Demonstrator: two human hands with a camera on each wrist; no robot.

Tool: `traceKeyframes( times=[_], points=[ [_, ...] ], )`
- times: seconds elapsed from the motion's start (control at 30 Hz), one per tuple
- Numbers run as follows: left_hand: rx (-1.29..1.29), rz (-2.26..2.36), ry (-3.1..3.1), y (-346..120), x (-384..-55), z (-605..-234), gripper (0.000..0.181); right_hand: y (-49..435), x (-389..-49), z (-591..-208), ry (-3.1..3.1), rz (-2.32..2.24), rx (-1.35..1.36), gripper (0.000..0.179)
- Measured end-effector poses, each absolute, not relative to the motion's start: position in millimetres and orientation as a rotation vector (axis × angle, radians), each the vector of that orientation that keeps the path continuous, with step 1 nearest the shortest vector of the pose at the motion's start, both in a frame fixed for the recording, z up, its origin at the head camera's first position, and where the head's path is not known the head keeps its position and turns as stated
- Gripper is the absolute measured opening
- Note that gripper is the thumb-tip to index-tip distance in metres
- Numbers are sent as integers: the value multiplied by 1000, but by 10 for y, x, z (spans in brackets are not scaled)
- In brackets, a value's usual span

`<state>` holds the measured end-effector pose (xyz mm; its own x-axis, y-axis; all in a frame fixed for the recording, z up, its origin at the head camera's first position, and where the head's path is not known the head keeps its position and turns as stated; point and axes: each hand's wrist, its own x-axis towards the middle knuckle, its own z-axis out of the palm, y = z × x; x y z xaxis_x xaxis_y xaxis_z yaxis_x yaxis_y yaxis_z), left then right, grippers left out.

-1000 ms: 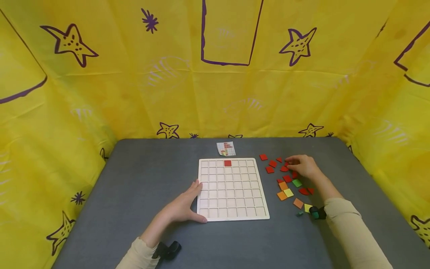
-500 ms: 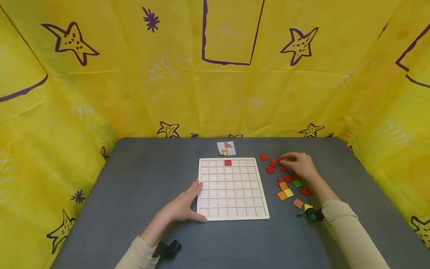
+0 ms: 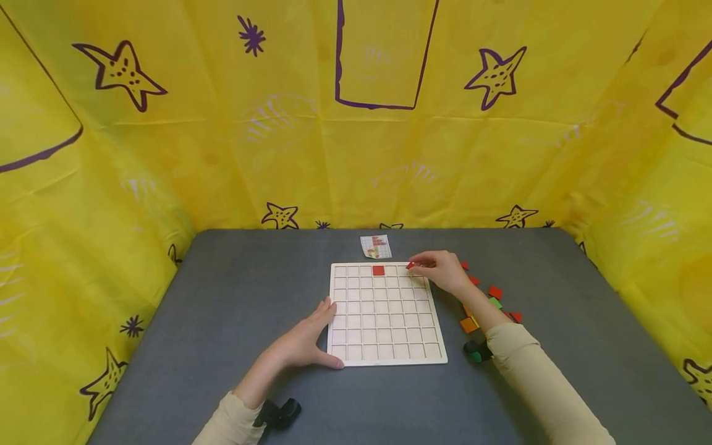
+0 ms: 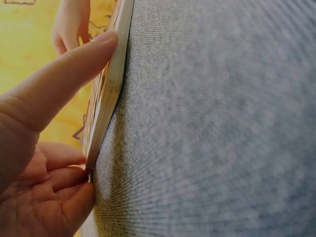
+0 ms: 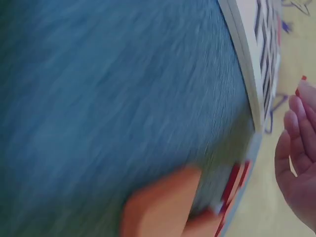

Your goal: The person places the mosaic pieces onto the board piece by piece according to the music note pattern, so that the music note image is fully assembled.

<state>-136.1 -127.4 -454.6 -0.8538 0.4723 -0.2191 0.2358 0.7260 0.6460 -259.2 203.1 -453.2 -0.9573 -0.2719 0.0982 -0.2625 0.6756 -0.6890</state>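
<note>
A pale wooden board [image 3: 381, 315] with a grid of square recesses lies on the table; one red square tile [image 3: 378, 271] sits in its top row. My left hand [image 3: 303, 340] rests along the board's left side, fingers extended at the edge and thumb [image 4: 74, 79] on the near left corner. Over the board's far right corner, my right hand [image 3: 445, 272] pinches a small red tile [image 3: 410, 265] between thumb and fingers. That tile also peeks out at the fingertips in the right wrist view, most of it covered.
Several loose red, orange, yellow and green tiles, including an orange tile [image 3: 469, 324] and a green tile [image 3: 495, 303], lie right of the board, partly behind the right forearm. A small printed card [image 3: 376, 246] lies beyond the board. Yellow patterned cloth [image 3: 356, 154] surrounds the table.
My right hand has moved left from the loose tiles to above the board's far right corner, carrying a small red tile. The left hand and the board have stayed in place.
</note>
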Motion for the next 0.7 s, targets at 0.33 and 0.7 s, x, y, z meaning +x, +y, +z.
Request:
traceKeyframes(
  times=[0.33, 0.7],
  points=[
    [557, 893, 2557, -1278, -1357, -4560, 115, 1670, -2747, -4599, 2829, -985, -695, 21],
    [560, 917, 2544, -1282, -1356, -4555, 115, 1628, -2748, -4590, 2808, -954, -870, 23]
  ],
)
